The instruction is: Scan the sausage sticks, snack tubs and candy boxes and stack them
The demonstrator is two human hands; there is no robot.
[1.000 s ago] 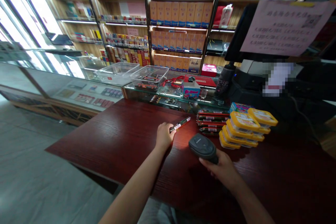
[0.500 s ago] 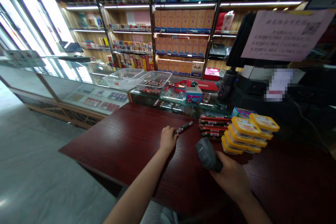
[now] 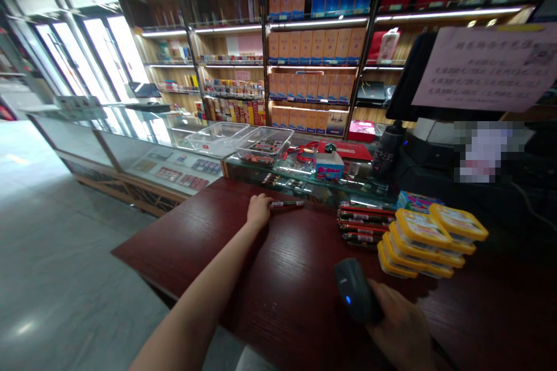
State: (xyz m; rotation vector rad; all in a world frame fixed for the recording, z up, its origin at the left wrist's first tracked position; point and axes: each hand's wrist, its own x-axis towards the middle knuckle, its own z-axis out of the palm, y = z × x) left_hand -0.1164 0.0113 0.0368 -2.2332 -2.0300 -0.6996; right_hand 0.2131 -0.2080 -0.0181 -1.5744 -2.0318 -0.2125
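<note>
My left hand (image 3: 259, 209) is closed on one end of a slim wrapped stick (image 3: 287, 204) with a dark wrapper and a pale label. The stick points right, low over the dark red-brown counter (image 3: 209, 237). In my right hand (image 3: 402, 322) is a grey handheld barcode scanner (image 3: 354, 293), fingers wrapped round its handle, with a small blue light lit on it. Several similar wrapped sticks (image 3: 365, 223) lie in a pile beyond the scanner. Beside them stand stacked clear tubs with yellow lids (image 3: 424, 229).
Behind the counter is a glass display case (image 3: 278, 169) bearing clear plastic trays (image 3: 261, 142), a small blue-and-pink box (image 3: 329, 167) and a red flat box (image 3: 348, 151). A monitor with a paper sign (image 3: 483, 69) stands at right. Stocked shelves (image 3: 313, 64) line the back wall.
My left hand has moved left with the stick, which now lies more level. The blue light on the scanner has come on. The view has shifted, so things sit lower in the picture.
</note>
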